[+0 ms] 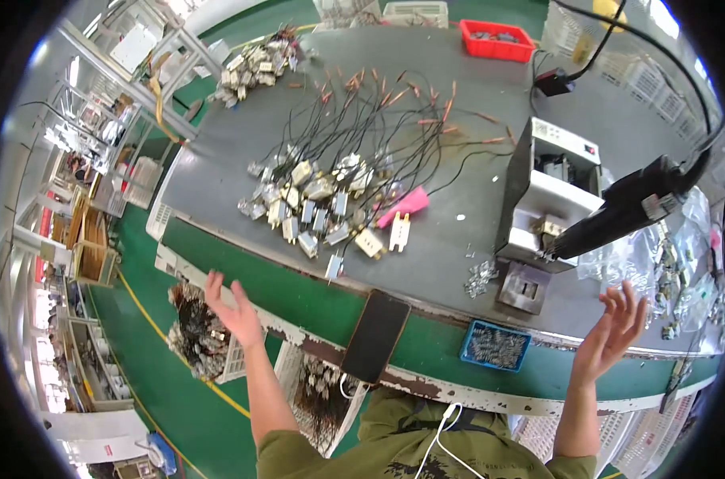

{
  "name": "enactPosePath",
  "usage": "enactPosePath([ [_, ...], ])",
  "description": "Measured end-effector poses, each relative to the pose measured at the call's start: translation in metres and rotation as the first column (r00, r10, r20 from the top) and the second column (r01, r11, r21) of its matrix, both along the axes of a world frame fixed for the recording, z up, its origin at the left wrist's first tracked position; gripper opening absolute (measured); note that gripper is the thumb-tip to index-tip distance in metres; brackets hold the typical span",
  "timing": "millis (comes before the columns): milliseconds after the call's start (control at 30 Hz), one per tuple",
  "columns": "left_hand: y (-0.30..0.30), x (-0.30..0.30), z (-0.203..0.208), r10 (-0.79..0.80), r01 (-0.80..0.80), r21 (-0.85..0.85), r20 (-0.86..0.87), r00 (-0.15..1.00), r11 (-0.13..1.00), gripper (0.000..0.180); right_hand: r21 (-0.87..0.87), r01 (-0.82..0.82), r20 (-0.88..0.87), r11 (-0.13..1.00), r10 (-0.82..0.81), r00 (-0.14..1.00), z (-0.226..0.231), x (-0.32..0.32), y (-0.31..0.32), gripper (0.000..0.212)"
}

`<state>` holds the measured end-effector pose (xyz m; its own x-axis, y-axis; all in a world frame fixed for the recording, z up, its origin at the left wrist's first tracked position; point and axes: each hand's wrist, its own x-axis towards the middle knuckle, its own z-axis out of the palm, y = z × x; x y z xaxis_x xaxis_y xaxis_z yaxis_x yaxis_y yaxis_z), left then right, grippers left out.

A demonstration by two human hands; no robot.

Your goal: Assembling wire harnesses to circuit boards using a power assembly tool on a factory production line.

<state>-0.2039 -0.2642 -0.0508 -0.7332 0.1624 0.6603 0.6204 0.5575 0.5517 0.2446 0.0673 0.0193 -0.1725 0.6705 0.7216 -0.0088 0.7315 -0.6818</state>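
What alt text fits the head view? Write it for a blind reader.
Both hands are raised, open and empty: left hand and right hand, at the near edge of a grey workbench. On it lie wired parts, a black phone and a small blue tray.

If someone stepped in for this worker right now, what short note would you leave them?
Left hand: raised, open, holding nothing, off the near-left edge of the bench.
Right hand: raised, open, holding nothing, over the bench's near-right edge.
Things: a pile of small wired parts lies mid-bench, wires fanned away from you. A pink tool sits beside it. A grey machine stands on the right, a powered driver hanging in front of it. A blue tray of small pieces and a dark phone sit on the near edge.
Done: cannot tell from here.
Left: the pile lies untouched at this moment.
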Motion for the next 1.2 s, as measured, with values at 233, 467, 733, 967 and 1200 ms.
enactPosePath([
  [233,0.142,0.063,0.108,-0.252,0.533,-0.696,0.472,0.845,0.482,0.054,0.031,-0.263,0.081,0.964,0.259,0.962,0.009,-0.033,-0.019,0.052],
  [467,0.119,0.081,0.125,-0.401,0.689,-0.461,0.576,0.712,0.559,0.048,-0.429,-0.485,0.106,0.762,0.575,0.811,0.019,-0.04,-0.035,0.038],
  [733,0.162,0.138,0.129,-0.634,0.888,-0.117,0.658,0.405,0.445,0.037,-0.791,-0.6,-0.451,-0.116,0.773,0.445,0.013,-0.141,-0.071,0.076],
  [967,0.215,0.083,0.07,-0.663,0.539,-0.592,0.011,0.749,0.599,0.046,-0.443,-0.745,-0.889,-0.499,0.134,0.438,0.002,-0.14,-0.035,0.06],
  [1200,0.248,0.049,0.035,-0.547,0.381,-0.729,0.011,0.837,0.568,0.055,-0.66,-0.529,-0.698,-0.534,0.695,0.17,0.052,-0.078,-0.101,0.058],
])
